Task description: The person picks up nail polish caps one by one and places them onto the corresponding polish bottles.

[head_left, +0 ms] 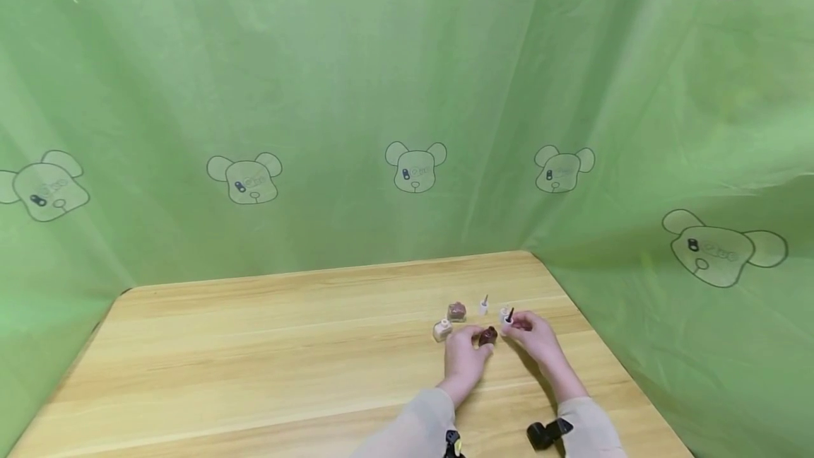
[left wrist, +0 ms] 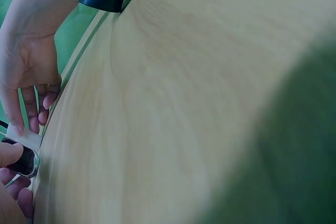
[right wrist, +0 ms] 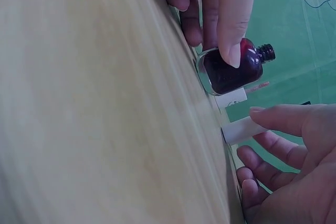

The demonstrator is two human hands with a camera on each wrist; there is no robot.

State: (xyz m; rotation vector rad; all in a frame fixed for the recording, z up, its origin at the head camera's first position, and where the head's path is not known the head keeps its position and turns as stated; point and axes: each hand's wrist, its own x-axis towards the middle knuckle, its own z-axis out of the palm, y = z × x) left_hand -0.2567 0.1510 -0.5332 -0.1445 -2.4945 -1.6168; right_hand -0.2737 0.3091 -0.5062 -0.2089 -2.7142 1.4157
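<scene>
My left hand point(head_left: 466, 360) grips a small glass nail polish bottle point(right wrist: 231, 69) of dark red polish between thumb and fingers. The bottle is uncapped, its threaded neck showing in the right wrist view. Just to the right, my right hand point(head_left: 537, 339) pinches a white nail polish cap point(right wrist: 242, 130) with its dark brush pointing up. The cap's closed end is down at the tabletop. Beyond the left hand stand two more uncapped bottles, a mauve bottle point(head_left: 456, 312) and a pale bottle point(head_left: 441, 331). Another white cap point(head_left: 484, 307) stands brush-up near them.
A further white cap point(head_left: 505, 312) shows partly behind the right hand's fingers. The wooden table point(head_left: 254, 359) reaches to green curtains point(head_left: 343, 218) at the back and the right side. A black wrist device point(head_left: 548, 434) sits by the right sleeve.
</scene>
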